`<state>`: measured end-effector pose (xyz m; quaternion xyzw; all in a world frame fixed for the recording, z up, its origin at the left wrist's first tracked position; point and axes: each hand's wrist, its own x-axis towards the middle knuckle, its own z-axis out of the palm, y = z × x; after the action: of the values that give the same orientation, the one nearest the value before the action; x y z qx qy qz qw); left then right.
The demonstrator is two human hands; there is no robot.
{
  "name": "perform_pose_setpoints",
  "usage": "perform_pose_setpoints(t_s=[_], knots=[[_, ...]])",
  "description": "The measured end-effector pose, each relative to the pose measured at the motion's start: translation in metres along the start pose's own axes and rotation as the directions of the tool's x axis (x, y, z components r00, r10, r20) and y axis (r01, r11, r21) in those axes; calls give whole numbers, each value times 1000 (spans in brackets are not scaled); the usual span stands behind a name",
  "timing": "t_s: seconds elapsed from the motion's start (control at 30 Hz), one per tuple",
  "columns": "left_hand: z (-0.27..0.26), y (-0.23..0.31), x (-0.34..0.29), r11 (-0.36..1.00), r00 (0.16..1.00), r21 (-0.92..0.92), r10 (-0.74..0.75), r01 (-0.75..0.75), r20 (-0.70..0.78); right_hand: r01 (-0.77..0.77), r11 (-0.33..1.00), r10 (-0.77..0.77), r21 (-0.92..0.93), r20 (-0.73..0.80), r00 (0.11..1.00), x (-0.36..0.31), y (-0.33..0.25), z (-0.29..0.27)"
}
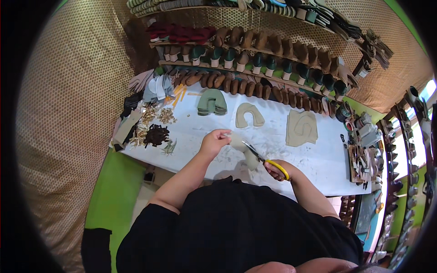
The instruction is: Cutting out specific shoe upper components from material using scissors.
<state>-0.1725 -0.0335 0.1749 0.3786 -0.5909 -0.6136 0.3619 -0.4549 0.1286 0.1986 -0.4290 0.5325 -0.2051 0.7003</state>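
Note:
My left hand [214, 143] pinches the edge of a pale beige piece of sheet material [251, 160], held up over the white-covered table. A pair of scissors [278, 167] with yellow handles is gripped in my right hand [277, 170]. The scissor blades point up and to the left, against the beige piece. Whether they are parted is hard to make out. Beyond my hands lie a beige U-shaped cut piece [248, 109], a stack of green U-shaped pieces [212, 101] and a larger beige sheet [291, 132] with a U-shaped piece on it.
Gold-coloured fittings [167, 114] and dark brown bits [157, 135] are heaped at the table's left. Brown shoe lasts [250, 88] line its far edge, below shelves [255, 70] of more lasts. At the right stands a rack of pattern pieces [360, 161].

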Motion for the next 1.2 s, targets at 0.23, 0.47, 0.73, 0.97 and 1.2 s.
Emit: perform_pose_setpoints(t_s=[0.23, 0.47, 0.73, 0.97, 1.2], knots=[[-60, -144, -55, 874, 942, 372, -236, 312, -237, -167, 974, 185, -156, 107, 977, 101, 81, 42], [-53, -114, -80, 749, 930, 557, -231, 358, -287, -335, 942, 335, -29, 159, 929, 113, 100, 80], [-62, -126, -88, 311, 911, 857, 178, -412, 373, -353, 928, 341, 118, 112, 933, 112, 119, 109], [-60, -142, -98, 211, 902, 917, -204, -339, 380, -305, 926, 295, 223, 77, 952, 107, 123, 136], [-69, -145, -98, 234, 886, 890, -165, -391, 433, -213, 908, 228, 362, 3, 974, 108, 132, 166]])
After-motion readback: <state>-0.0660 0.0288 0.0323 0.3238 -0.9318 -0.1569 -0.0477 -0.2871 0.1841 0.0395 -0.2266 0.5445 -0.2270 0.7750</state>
